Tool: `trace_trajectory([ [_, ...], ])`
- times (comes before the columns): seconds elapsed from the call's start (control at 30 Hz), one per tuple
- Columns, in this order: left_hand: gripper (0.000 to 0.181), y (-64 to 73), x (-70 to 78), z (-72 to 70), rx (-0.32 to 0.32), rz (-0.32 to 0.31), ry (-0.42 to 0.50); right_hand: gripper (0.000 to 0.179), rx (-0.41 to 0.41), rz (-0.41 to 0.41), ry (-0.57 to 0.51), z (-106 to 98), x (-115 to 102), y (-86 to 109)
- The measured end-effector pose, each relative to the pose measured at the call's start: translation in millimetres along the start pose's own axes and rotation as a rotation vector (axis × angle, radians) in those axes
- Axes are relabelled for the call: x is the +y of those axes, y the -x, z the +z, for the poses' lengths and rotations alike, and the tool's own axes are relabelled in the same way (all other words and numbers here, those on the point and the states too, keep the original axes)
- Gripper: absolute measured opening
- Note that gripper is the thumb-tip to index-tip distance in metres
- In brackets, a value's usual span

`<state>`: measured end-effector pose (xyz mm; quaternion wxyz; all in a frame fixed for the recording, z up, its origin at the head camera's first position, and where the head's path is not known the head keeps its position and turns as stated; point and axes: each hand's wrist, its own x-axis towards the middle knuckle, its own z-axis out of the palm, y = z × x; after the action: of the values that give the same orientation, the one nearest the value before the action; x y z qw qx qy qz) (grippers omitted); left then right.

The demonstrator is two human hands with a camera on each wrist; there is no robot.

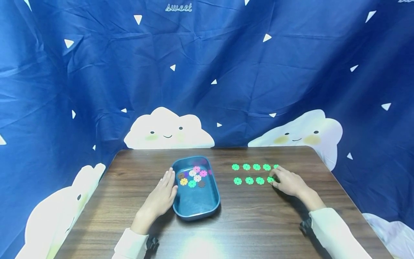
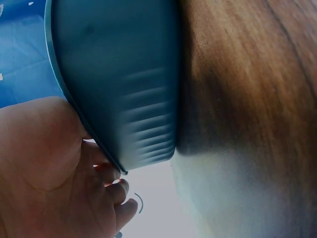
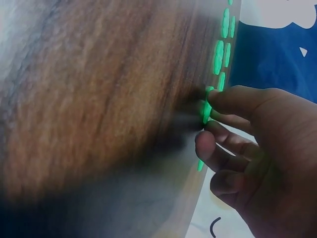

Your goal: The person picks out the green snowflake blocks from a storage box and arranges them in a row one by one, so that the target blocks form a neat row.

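Observation:
My left hand [image 1: 161,194] lies along the left side of the blue tray [image 1: 197,215], its fingers straight and touching the rim. Flower-shaped plastic discs lie in the tray, among them a yellow disc [image 1: 183,181], a pink disc [image 1: 203,173] and a white disc [image 1: 197,178]. Over at the right, my right hand [image 1: 289,182] pinches a green flower disc [image 3: 207,111] between thumb and fingertips, at the right end of the nearer of two rows. Part of this disc is covered by the fingers. The left wrist view has the tray's ribbed outer wall [image 2: 148,114] beside the palm.
Several more green discs [image 1: 249,180] lie spaced out in the two rows right of the tray. The farther row's last disc [image 1: 276,166] is partly behind the right hand. All stands on a brown wooden table [image 1: 245,223], with a blue cloud-print curtain [image 1: 226,90] behind it.

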<state>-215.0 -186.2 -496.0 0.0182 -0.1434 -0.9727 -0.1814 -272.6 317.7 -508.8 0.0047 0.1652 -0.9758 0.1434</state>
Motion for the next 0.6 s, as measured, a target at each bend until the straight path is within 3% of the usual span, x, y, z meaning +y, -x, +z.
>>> trace_trajectory([
  [0.33, 0.064, 0.6, -0.4, 1.0, -0.002, -0.002, 0.007, 0.021, 0.042, 0.001, -0.010, -9, -8, 0.3],
  [0.6, 0.064, 0.7, 0.1, 0.3, -0.010, -0.005, -0.001, 0.005, 0.034, -0.022, -0.066, -19, -28, -13.6],
])
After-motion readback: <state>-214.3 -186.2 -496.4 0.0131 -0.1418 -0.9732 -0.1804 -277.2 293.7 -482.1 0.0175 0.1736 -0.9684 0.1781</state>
